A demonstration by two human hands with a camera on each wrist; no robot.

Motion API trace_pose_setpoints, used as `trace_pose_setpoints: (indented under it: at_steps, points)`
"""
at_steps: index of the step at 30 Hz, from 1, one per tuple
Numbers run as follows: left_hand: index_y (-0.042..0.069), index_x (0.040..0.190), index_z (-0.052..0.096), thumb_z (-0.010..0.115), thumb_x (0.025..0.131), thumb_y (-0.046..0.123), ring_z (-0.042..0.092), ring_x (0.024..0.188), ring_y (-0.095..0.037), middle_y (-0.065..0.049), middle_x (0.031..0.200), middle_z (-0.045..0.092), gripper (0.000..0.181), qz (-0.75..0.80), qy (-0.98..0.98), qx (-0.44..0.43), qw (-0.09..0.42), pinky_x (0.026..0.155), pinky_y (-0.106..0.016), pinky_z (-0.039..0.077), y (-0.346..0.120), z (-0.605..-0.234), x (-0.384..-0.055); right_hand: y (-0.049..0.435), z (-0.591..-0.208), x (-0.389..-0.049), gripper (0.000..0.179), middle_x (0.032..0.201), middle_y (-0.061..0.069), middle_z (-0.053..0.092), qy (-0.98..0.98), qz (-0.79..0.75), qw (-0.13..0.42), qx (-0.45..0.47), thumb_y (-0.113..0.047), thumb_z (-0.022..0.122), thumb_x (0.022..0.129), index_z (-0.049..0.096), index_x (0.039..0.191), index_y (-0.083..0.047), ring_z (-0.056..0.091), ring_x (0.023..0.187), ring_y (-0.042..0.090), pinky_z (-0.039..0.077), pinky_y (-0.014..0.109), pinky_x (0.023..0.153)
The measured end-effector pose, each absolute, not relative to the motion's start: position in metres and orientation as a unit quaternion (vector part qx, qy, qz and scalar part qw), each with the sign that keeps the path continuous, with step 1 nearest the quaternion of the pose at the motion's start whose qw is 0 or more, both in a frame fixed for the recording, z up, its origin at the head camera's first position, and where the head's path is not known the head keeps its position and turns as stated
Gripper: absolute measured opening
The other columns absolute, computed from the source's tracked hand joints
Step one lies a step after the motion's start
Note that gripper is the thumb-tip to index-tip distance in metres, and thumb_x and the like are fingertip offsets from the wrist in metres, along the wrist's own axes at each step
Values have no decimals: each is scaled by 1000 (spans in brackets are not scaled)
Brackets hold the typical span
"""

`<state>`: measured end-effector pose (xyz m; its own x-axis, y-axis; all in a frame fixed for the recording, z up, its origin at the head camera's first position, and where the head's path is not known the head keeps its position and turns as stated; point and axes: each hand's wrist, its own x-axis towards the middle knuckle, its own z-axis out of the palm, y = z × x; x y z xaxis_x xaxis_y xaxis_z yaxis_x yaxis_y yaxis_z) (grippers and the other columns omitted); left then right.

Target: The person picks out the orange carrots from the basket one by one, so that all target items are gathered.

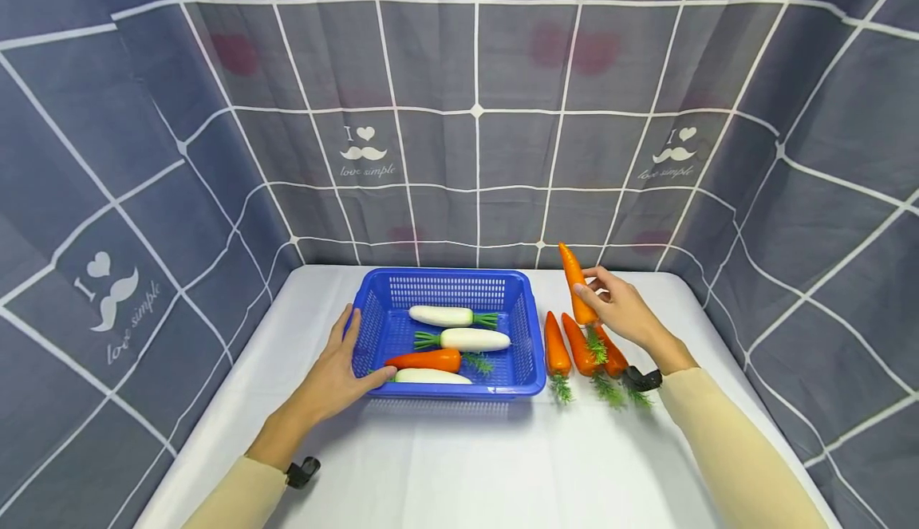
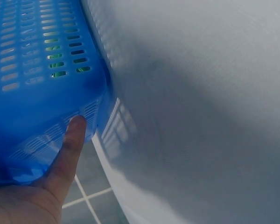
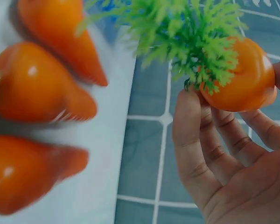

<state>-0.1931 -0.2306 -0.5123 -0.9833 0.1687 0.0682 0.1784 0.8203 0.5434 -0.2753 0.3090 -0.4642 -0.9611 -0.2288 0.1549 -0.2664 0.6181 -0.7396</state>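
My right hand point(image 1: 621, 309) pinches an orange carrot point(image 1: 577, 283) between thumb and fingers, tip up and green leafy top hanging down. In the right wrist view the blunt end of this carrot point(image 3: 249, 77) faces the camera, fingers curved under it. Below it on the table lie three more carrots point(image 1: 556, 345), side by side. My left hand point(image 1: 332, 377) rests at the left front corner of a blue plastic basket point(image 1: 502, 391), thumb stretched along its outside. Inside the basket are three white radishes point(image 1: 474, 340) with green stems and one carrot point(image 1: 431, 361).
The basket and carrots stand on a white-covered table point(image 1: 459, 465). Grey curtains point(image 1: 502, 154) with white grid lines hang behind the table and along both sides. Each wrist carries a small black camera point(image 1: 303, 472).
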Motion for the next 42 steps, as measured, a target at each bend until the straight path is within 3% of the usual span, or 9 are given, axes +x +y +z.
trace_pose_setpoints:
  at_steps: [3, 7, 12, 17, 24, 35, 42]
  points:
    - [7, 188, -1, 77, 100, 76, 23, 177, -62, -21, 198, -5, 136, -285, -954, -91, 9, 134, -82, 36, -231, -513, -193, 319, -470, -273, 53, 131, 28, 74, -903, 408, 19, 131, -42, 65, 122, 60, 160, -5, 79, 85, 19, 73, 41, 71]
    - [8, 187, -2, 76, 99, 79, 23, 177, -62, -21, 198, -6, 137, -285, -954, -90, 7, 134, -82, 37, -230, -513, -192, 331, -477, -270, 55, 138, 29, 75, -909, 398, 14, 120, -43, 64, 122, 60, 161, -5, 81, 95, 20, 71, 32, 72]
    - [8, 187, -2, 76, 100, 77, 24, 177, -62, -20, 198, -7, 136, -283, -955, -88, 5, 133, -81, 37, -229, -512, -193, 347, -490, -269, 56, 132, 26, 79, -920, 376, 13, 108, -45, 65, 121, 61, 161, -6, 80, 101, 23, 68, 28, 74]
    - [8, 187, -2, 77, 101, 73, 23, 177, -62, -21, 198, -6, 135, -283, -955, -87, 5, 134, -81, 37, -228, -510, -193, 363, -500, -265, 58, 119, 21, 82, -939, 332, 17, 87, -48, 64, 121, 65, 159, -5, 75, 94, 20, 61, 33, 77]
    - [8, 188, -2, 76, 99, 78, 22, 177, -63, -21, 198, -7, 137, -284, -955, -86, 2, 133, -82, 36, -229, -510, -192, 383, -515, -258, 61, 110, 18, 80, -950, 308, -6, 61, -50, 62, 121, 65, 157, -2, 68, 80, 18, 54, 34, 71]
    - [8, 188, -1, 75, 98, 82, 22, 177, -62, -22, 198, -6, 138, -285, -955, -87, 4, 134, -80, 36, -231, -512, -192, 397, -528, -249, 52, 96, 10, 76, -958, 279, -49, 50, -46, 63, 120, 71, 147, -2, 64, 79, 21, 50, 35, 72]
    - [8, 188, -1, 76, 99, 78, 23, 177, -62, -21, 198, -6, 136, -285, -954, -88, 7, 134, -81, 36, -230, -512, -192, 394, -534, -248, 52, 95, 9, 74, -957, 281, -51, 44, -45, 64, 120, 71, 146, -1, 62, 78, 20, 50, 35, 71]
